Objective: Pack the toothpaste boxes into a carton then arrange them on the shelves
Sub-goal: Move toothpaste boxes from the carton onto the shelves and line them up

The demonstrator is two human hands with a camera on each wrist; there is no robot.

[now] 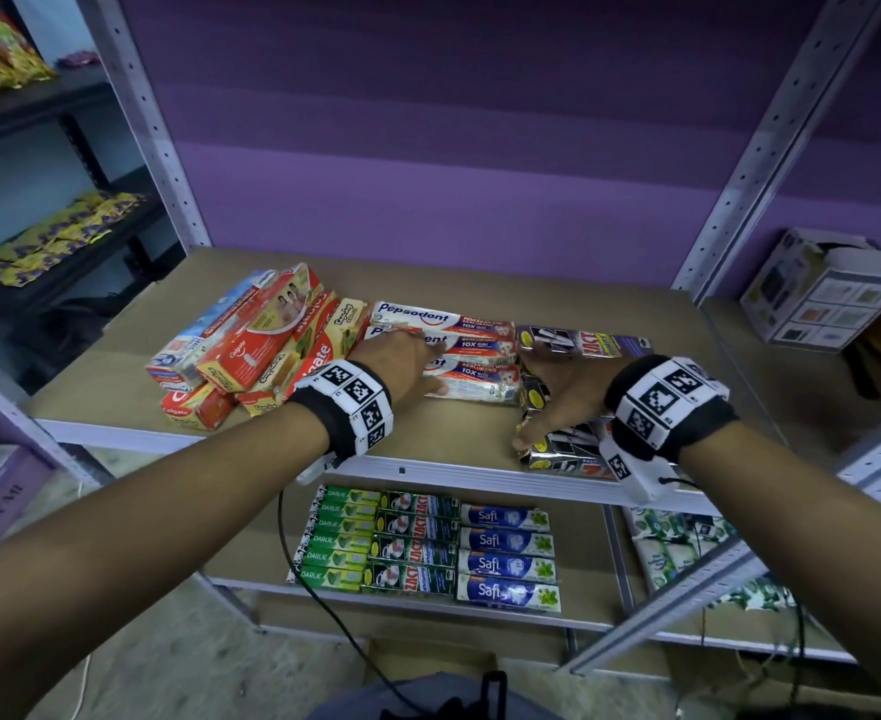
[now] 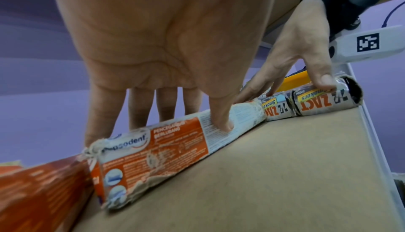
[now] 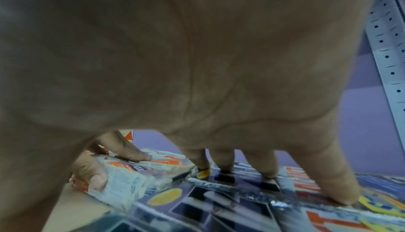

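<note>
Three white-and-red Pepsodent boxes (image 1: 480, 324) lie side by side on the brown shelf board (image 1: 480, 283). My left hand (image 1: 417, 361) lies over them with straight fingers on top and the thumb (image 2: 223, 121) pressed against the near box's side (image 2: 166, 149). Right beside them sit black Zact boxes (image 1: 584, 343). My right hand (image 1: 547, 392) spreads over these, with fingertips (image 3: 342, 197) on their tops (image 3: 241, 201) and the thumb at the near end (image 2: 317, 104). Neither hand lifts a box.
A loose pile of red Colgate boxes (image 1: 251, 350) lies left of the Pepsodent. The lower shelf holds neat rows of Darlie (image 1: 334, 543), green Zact and Safi boxes (image 1: 506, 558). Metal uprights (image 1: 771, 137) frame the shelf. A white carton (image 1: 823, 288) stands at the right.
</note>
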